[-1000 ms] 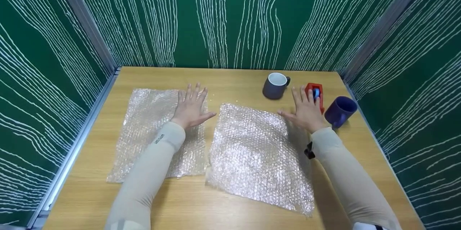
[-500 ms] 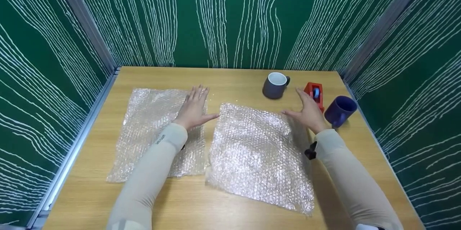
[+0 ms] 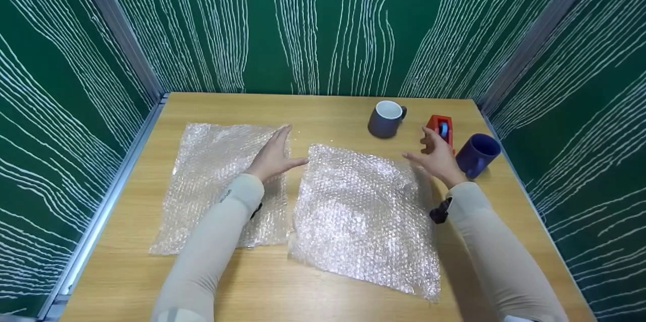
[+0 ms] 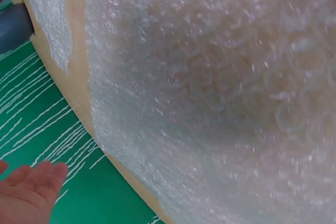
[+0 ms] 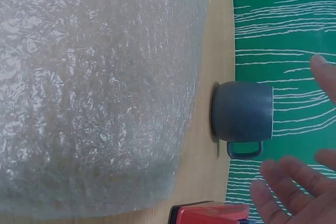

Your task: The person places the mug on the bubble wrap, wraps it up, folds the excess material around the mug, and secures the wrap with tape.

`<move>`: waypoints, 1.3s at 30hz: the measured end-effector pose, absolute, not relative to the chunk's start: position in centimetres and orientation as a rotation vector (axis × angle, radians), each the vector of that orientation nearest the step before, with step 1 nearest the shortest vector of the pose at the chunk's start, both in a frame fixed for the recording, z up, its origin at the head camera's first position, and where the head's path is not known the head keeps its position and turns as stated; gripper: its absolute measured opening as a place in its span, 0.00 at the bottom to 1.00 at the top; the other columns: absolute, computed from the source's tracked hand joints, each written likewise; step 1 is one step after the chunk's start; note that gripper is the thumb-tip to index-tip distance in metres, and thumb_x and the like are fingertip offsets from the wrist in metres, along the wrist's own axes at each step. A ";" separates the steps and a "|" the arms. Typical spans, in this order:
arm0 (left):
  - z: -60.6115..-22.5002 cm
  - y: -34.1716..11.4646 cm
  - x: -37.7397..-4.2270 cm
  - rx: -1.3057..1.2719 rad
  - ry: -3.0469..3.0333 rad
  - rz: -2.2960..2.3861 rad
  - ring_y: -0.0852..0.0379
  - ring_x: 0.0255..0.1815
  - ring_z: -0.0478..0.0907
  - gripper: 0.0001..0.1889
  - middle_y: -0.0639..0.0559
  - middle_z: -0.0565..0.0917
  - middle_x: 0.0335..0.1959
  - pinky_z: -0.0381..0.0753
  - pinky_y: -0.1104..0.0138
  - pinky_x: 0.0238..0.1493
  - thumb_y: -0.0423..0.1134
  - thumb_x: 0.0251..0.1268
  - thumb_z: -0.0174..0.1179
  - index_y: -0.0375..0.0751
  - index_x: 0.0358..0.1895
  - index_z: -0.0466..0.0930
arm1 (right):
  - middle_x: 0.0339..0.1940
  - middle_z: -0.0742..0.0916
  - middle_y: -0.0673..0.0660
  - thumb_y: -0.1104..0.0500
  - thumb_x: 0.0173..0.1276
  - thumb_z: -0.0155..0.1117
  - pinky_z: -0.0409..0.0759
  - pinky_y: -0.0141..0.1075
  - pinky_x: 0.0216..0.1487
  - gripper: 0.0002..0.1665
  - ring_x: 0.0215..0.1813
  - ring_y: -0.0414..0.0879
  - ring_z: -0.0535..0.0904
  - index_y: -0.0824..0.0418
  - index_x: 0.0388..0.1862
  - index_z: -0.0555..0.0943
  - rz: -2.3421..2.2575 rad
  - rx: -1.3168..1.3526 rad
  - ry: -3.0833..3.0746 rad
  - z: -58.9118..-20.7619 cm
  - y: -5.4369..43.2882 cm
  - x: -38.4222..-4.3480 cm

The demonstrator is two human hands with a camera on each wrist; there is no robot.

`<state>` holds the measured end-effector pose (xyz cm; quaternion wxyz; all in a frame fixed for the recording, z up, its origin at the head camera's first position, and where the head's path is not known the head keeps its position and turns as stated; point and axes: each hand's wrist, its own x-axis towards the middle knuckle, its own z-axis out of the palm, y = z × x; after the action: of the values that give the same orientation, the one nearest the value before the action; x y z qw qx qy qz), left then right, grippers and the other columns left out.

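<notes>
My left hand (image 3: 272,158) hovers over the right edge of the left bubble wrap sheet (image 3: 202,180), thumb spread toward the gap, holding nothing. In the left wrist view its fingers (image 4: 50,179) look relaxed. My right hand (image 3: 438,161) is above the far right corner of the right bubble wrap sheet (image 3: 363,221), thumb apart from the bent fingers, nothing held. Just beyond it stands a red tape dispenser (image 3: 440,125), partly hidden. To its right is a dark blue mug (image 3: 477,155). A grey mug (image 3: 386,120) with a white inside stands upright farther back.
Both sheets lie on a wooden table (image 3: 323,297), a narrow strip of wood between them. Green panels (image 3: 323,24) with white wavy lines enclose the back and sides. The grey mug's handle (image 5: 245,150) points toward the tape dispenser (image 5: 210,213).
Both hands have turned from palm-down and spread to thumb-up, and their fingers have drawn together. The right hand has shifted slightly right and nearer. The sheets, mugs and dispenser stay put.
</notes>
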<state>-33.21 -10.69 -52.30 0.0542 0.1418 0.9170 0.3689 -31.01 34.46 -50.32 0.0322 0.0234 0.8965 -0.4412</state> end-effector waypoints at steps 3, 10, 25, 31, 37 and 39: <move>-52.4 -10.5 -33.2 0.368 2.714 1.236 0.40 0.83 0.68 0.56 0.42 0.61 0.88 0.73 0.46 0.81 0.57 0.65 0.77 0.44 0.89 0.53 | 0.76 0.74 0.69 0.35 0.68 0.79 0.72 0.61 0.79 0.67 0.72 0.65 0.72 0.55 0.92 0.52 -1.359 0.106 2.734 -50.3 34.7 -30.8; -52.6 -9.9 -33.0 0.303 2.562 1.389 0.39 0.71 0.77 0.49 0.36 0.71 0.80 0.85 0.48 0.68 0.46 0.67 0.78 0.41 0.85 0.60 | 0.66 0.79 0.65 0.34 0.67 0.79 0.77 0.49 0.71 0.62 0.65 0.58 0.73 0.60 0.88 0.60 -1.328 0.170 2.681 -50.4 35.3 -30.3; -54.4 -9.0 -32.4 0.293 2.542 1.287 0.36 0.69 0.79 0.43 0.33 0.80 0.70 0.81 0.48 0.73 0.41 0.66 0.76 0.31 0.81 0.66 | 0.60 0.80 0.63 0.38 0.70 0.78 0.77 0.41 0.58 0.55 0.60 0.56 0.74 0.65 0.84 0.66 -1.164 0.158 2.635 -52.1 37.1 -29.3; -54.8 -8.5 -32.2 0.285 2.534 1.253 0.36 0.71 0.79 0.43 0.33 0.81 0.70 0.79 0.48 0.75 0.41 0.66 0.77 0.31 0.80 0.66 | 0.63 0.81 0.66 0.41 0.72 0.77 0.77 0.48 0.66 0.53 0.61 0.58 0.76 0.67 0.83 0.67 -1.121 0.148 2.639 -53.0 37.8 -29.0; -55.3 -8.0 -32.1 0.272 2.531 1.217 0.36 0.72 0.79 0.43 0.32 0.81 0.70 0.78 0.48 0.77 0.40 0.65 0.77 0.30 0.80 0.66 | 0.68 0.79 0.73 0.43 0.72 0.77 0.77 0.58 0.72 0.53 0.64 0.63 0.76 0.69 0.83 0.66 -1.061 0.197 2.614 -53.6 38.3 -28.9; -55.5 -7.8 -32.1 0.256 2.532 1.204 0.36 0.72 0.79 0.44 0.32 0.81 0.70 0.78 0.48 0.77 0.40 0.65 0.77 0.31 0.80 0.66 | 0.69 0.78 0.75 0.43 0.70 0.78 0.76 0.61 0.74 0.54 0.65 0.65 0.76 0.70 0.82 0.66 -1.041 0.212 2.608 -53.9 38.4 -28.8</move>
<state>-32.05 -7.84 -55.46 0.1623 0.0899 0.8874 0.4221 -28.84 38.43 -53.87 0.1621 0.0741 0.9139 -0.3648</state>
